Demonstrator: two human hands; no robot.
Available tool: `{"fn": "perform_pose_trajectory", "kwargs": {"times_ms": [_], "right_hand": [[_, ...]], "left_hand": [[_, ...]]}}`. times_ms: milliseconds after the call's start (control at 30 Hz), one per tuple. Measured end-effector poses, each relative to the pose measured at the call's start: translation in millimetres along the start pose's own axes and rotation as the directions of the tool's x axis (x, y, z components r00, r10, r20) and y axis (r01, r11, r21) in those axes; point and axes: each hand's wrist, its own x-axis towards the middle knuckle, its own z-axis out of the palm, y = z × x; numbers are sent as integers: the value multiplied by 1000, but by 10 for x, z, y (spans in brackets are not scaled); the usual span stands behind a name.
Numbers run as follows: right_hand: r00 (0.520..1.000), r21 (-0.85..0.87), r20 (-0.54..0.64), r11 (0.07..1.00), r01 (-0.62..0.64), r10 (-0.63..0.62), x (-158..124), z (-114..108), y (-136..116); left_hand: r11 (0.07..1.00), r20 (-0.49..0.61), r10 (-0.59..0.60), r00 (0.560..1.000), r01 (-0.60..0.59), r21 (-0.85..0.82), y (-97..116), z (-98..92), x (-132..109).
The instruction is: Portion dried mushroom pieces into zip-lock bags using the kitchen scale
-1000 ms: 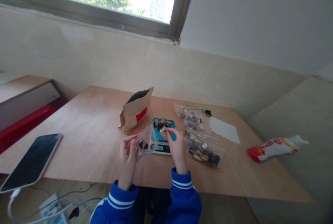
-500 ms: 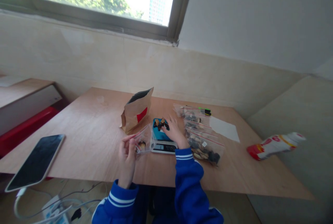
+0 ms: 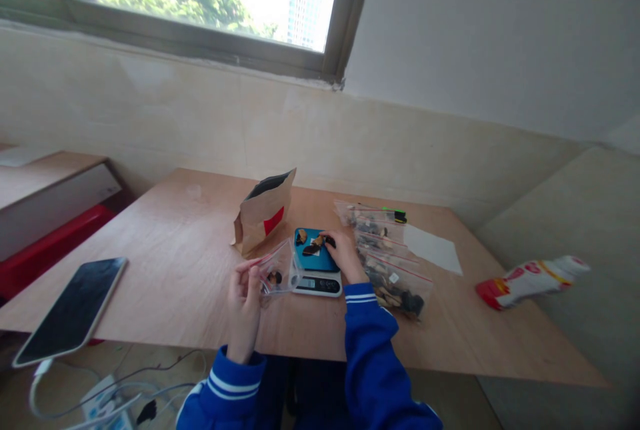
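My left hand [image 3: 246, 290] pinches the rim of a small clear zip bag [image 3: 278, 269] with a few dark pieces inside, held upright just left of a small scale [image 3: 318, 282]. The scale's blue platform [image 3: 320, 261] carries several brown and dark dried pieces [image 3: 312, 243]. My right hand [image 3: 343, 252] rests on the platform's right side, fingers closed around some of those pieces. Both arms wear blue sleeves with white stripes.
An open brown paper pouch [image 3: 262, 211] stands behind the scale. Several filled zip bags [image 3: 387, 263] lie to the right, with a green marker [image 3: 395, 215], a white paper sheet [image 3: 432, 249] and a red-and-white wrapper [image 3: 530, 281]. A tablet [image 3: 71, 310] overhangs the wooden table's [image 3: 165, 263] left edge.
My right hand left the bag's mouth, reached forward to the scale platform and closed on the pieces there. The left hand kept the bag in place.
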Motion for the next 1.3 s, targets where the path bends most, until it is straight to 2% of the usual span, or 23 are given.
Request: {"fn": "perform_pose_trajectory", "kwargs": {"times_ms": [167, 267, 333, 433, 500, 600, 700, 800, 933, 1033, 1300], "right_hand": [[997, 62, -71, 998, -8, 12, -36, -153, -176], [995, 149, -104, 989, 23, -8, -88, -300, -483], [993, 286, -110, 955, 82, -52, -146, -409, -763], [983, 426, 13, 891, 158, -181, -233, -537, -1151], [966, 456, 79, 870, 186, -248, -256, -571, -1278], [975, 397, 54, 901, 176, -214, -208, -516, -1183], [993, 206, 12, 972, 115, -120, -122, -331, -847], [993, -14, 117, 1000, 16, -15, -87, -85, -500], [988, -81, 152, 996, -23, 35, -104, 138, -257], [991, -67, 130, 998, -7, 15, -100, 152, -210], [998, 4, 54, 1000, -13, 13, -83, -43, -256]], "left_hand": [[1000, -9, -10, 1000, 10, 5, 18, 16, -6], [1000, 0, -18, 1000, 18, -11, 17, 28, -7], [1000, 9, -20, 1000, 20, -17, 15, 37, -11], [1000, 5, -24, 1000, 24, -6, 14, 46, -20], [1000, -2, -28, 1000, 28, -6, 17, 45, -23], [1000, 2, -28, 1000, 28, 2, 28, 34, -16], [1000, -10, -6, 1000, 6, 8, 40, 20, -10], [1000, -13, -9, 1000, 9, 17, 45, 14, -16], [1000, -14, -15, 1000, 15, 14, 35, 14, -21], [1000, -13, -23, 1000, 23, 3, 25, 11, -13], [999, -10, -40, 999, 40, 1, 35, 14, -13]]}}
